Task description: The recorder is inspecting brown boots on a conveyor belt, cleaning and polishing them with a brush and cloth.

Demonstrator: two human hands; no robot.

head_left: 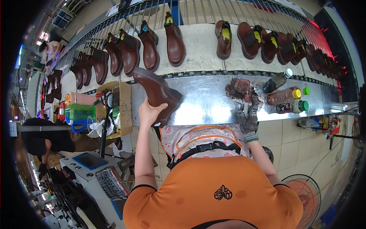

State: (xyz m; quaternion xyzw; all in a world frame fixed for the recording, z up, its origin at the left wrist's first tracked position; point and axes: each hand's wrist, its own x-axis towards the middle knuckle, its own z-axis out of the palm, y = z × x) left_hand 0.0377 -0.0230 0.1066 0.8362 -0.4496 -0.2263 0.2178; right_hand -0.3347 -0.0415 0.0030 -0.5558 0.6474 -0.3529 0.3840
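Note:
My left hand point(149, 112) grips a brown ankle boot point(156, 91) at its heel end, holding it tilted above the metal bench point(206, 101). My right hand point(248, 119), in a stained grey glove, holds a brush-like tool point(246, 105) whose handle points up toward a dirty brown rag or sponge point(239, 88) on the bench. Beyond the bench, a conveyor point(198, 53) carries a row of similar brown boots point(174, 40) with yellow or blue inserts.
Several bottles point(284, 96) lie at the bench's right end. A cardboard box point(121, 103) with supplies and coloured bottles point(78, 110) stands at the left. A fan point(309, 194) sits on the tiled floor at lower right. Another person point(42, 141) bends at the left.

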